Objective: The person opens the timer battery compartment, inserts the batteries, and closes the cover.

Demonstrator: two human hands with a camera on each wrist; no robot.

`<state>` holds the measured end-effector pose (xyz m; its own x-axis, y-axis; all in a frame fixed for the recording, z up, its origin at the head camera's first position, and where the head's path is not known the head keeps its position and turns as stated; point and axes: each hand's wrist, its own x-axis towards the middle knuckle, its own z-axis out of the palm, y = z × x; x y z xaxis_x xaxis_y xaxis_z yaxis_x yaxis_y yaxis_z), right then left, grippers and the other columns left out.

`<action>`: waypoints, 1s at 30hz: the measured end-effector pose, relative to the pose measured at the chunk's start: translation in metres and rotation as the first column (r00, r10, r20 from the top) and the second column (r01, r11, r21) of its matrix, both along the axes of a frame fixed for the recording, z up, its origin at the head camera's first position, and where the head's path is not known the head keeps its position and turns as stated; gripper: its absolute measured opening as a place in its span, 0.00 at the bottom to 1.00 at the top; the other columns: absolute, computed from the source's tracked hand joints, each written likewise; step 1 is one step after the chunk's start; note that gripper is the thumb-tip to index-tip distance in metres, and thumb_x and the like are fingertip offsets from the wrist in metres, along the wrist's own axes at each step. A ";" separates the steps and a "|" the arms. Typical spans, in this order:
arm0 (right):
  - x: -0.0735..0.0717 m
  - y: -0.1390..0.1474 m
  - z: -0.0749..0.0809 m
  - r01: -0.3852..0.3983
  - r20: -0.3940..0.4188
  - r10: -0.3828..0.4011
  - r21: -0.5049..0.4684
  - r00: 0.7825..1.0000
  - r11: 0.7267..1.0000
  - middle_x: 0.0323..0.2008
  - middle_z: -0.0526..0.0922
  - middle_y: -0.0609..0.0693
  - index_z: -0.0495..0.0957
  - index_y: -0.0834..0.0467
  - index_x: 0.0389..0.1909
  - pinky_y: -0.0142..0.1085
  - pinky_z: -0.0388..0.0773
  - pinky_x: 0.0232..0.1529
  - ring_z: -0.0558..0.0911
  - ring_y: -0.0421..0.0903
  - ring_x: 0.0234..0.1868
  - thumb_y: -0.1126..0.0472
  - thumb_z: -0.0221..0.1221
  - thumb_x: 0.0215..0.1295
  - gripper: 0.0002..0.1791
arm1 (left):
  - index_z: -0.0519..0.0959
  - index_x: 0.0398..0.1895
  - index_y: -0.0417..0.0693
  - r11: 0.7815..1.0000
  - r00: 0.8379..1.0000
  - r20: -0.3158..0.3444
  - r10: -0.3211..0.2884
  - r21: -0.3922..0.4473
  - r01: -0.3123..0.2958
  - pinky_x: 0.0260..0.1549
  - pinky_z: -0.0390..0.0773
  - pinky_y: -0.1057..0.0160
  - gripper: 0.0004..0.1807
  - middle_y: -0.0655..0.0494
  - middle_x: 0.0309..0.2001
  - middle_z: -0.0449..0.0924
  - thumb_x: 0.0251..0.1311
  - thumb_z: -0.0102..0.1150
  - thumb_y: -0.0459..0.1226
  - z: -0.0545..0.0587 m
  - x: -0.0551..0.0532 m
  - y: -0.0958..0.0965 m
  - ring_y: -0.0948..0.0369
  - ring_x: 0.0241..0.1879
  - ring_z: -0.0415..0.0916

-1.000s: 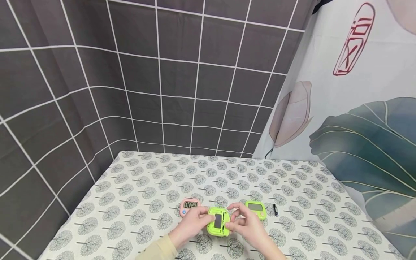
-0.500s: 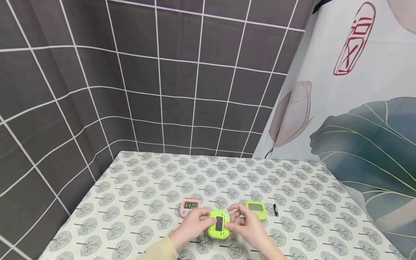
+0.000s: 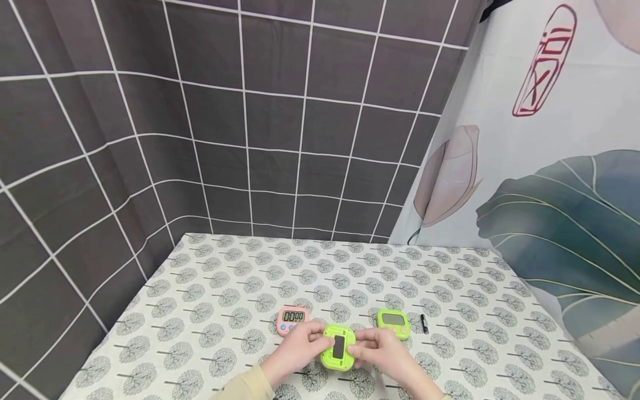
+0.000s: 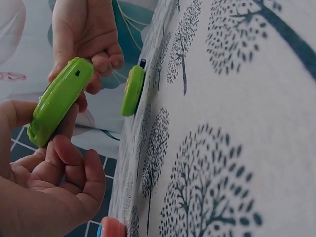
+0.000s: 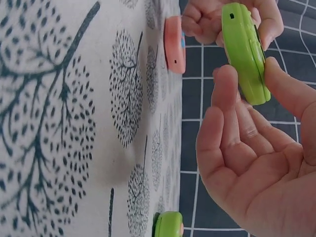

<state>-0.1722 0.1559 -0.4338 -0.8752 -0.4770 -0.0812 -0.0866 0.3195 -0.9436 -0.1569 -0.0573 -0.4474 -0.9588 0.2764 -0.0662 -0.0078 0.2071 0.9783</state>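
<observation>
Between both hands, raised off the table, is a green digital timer [image 3: 330, 361] with its back facing up and a dark rectangle in the middle of that back. My left hand [image 3: 296, 350] pinches its left edge, thumb on the back and fingers beneath. On the opposite edge, my right hand [image 3: 385, 353] pinches it between thumb and fingers, also seen in the right wrist view. A pink timer [image 3: 293, 318] reading 00:00 lies just beyond the left hand, partly covered by it. Past the right hand lies a second green timer [image 3: 393, 321] with a blank grey screen.
A small black pen-like object [image 3: 424, 323] lies to the right of the second green timer. The tree-print tablecloth [image 3: 240, 289] covers the table. A dark gridded curtain [image 3: 270, 139] hangs behind it, and a printed cloth [image 3: 500, 166] hangs on the right.
The dark slot along the held timer's right side no longer shows; that side now looks plain green. My right index finger has come down beside the timer, which has shifted slightly rightward and nearer.
</observation>
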 end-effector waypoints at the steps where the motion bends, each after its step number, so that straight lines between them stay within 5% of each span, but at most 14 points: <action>1: 0.000 0.000 0.000 -0.006 0.016 0.006 -0.008 1.000 1.000 0.31 0.85 0.60 0.73 0.76 0.47 0.33 0.82 0.34 0.84 0.48 0.28 0.58 0.64 0.58 0.26 | 0.78 0.49 0.39 1.000 1.000 -0.001 0.001 -0.001 -0.001 0.44 0.79 0.57 0.18 0.50 0.37 0.85 0.57 0.61 0.38 0.000 0.000 0.000 0.59 0.36 0.81; 23: 0.001 -0.002 0.003 0.056 -0.017 -0.056 0.004 0.998 0.998 0.32 0.83 0.54 0.76 0.72 0.42 0.29 0.79 0.35 0.80 0.43 0.31 0.61 0.62 0.58 0.18 | 0.80 0.45 0.45 0.999 0.999 -0.021 -0.031 0.021 0.031 0.30 0.78 0.63 0.15 0.56 0.27 0.82 0.57 0.63 0.42 0.004 -0.004 -0.001 0.62 0.28 0.75; 30: 0.002 -0.005 0.005 0.093 0.008 -0.093 0.008 0.996 0.996 0.29 0.80 0.50 0.75 0.69 0.38 0.29 0.77 0.33 0.78 0.43 0.31 0.62 0.64 0.56 0.15 | 0.80 0.46 0.42 1.000 0.999 -0.027 -0.019 0.014 0.019 0.33 0.78 0.66 0.17 0.54 0.31 0.83 0.56 0.64 0.41 0.007 -0.004 -0.002 0.61 0.32 0.77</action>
